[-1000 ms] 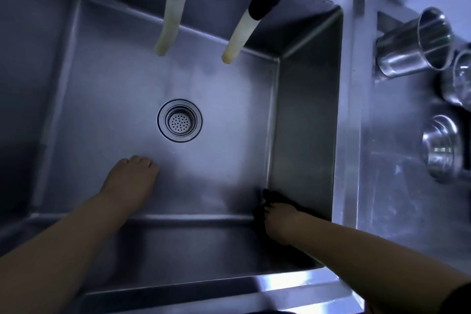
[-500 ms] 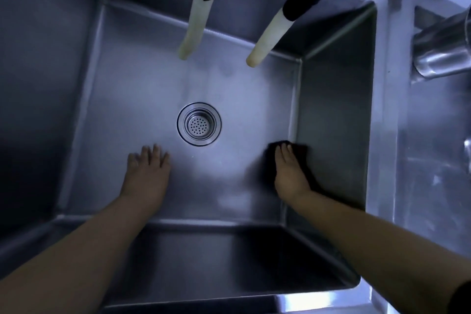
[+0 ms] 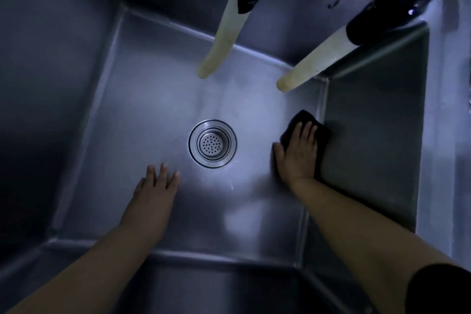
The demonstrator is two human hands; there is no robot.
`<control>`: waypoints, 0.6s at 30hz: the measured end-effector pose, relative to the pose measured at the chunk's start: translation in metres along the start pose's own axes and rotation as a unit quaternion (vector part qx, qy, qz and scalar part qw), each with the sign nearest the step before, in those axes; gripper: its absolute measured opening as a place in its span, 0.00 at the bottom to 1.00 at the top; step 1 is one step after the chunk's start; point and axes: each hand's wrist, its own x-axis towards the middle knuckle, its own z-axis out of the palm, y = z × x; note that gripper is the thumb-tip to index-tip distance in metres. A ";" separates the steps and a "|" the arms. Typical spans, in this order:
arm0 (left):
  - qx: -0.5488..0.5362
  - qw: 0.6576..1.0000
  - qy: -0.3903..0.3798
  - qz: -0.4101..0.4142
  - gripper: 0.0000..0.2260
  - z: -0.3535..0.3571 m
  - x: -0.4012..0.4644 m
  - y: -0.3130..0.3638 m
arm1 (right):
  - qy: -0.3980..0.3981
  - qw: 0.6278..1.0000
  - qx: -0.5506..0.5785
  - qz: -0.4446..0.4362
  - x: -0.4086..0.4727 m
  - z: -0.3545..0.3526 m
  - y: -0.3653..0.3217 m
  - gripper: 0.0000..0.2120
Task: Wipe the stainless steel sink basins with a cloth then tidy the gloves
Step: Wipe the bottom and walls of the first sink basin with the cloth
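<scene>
I look down into a deep stainless steel sink basin [image 3: 142, 115] with a round drain strainer [image 3: 212, 143] in its floor. A dark cloth [image 3: 321, 140] lies flat on the floor against the right wall. My right hand [image 3: 297, 153] presses on the cloth with straight fingers. My left hand [image 3: 155, 186] rests flat on the basin floor, fingers spread, left of and nearer than the drain. No gloves are in view.
Two pale hoses [image 3: 224, 41] [image 3: 313, 64] with black fittings hang from above over the far half of the basin. The right rim [image 3: 438, 135] of the sink runs along the right edge of the view.
My right hand has slid the cloth along the right wall from the near right corner toward the far side. My left hand stayed flat on the floor. The view shifted left and closer.
</scene>
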 end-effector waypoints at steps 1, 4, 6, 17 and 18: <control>-0.007 1.000 -0.003 -0.001 0.32 0.001 0.002 -0.001 | 0.013 1.000 0.000 -0.002 0.020 -0.005 -0.002 0.38; -0.029 1.000 -0.003 -0.004 0.32 0.004 0.006 -0.005 | 0.062 0.998 0.007 0.001 0.077 -0.019 -0.014 0.36; -0.039 0.999 -0.004 -0.001 0.32 0.006 0.008 -0.004 | 0.076 0.997 0.011 0.027 0.106 -0.028 -0.026 0.34; -0.039 0.999 -0.013 0.005 0.30 0.011 0.015 -0.007 | 0.067 0.992 0.065 -0.086 0.065 -0.011 -0.209 0.37; -0.036 0.999 -0.011 0.008 0.29 0.011 0.015 -0.007 | 0.066 0.989 0.071 -0.109 0.060 -0.011 -0.227 0.36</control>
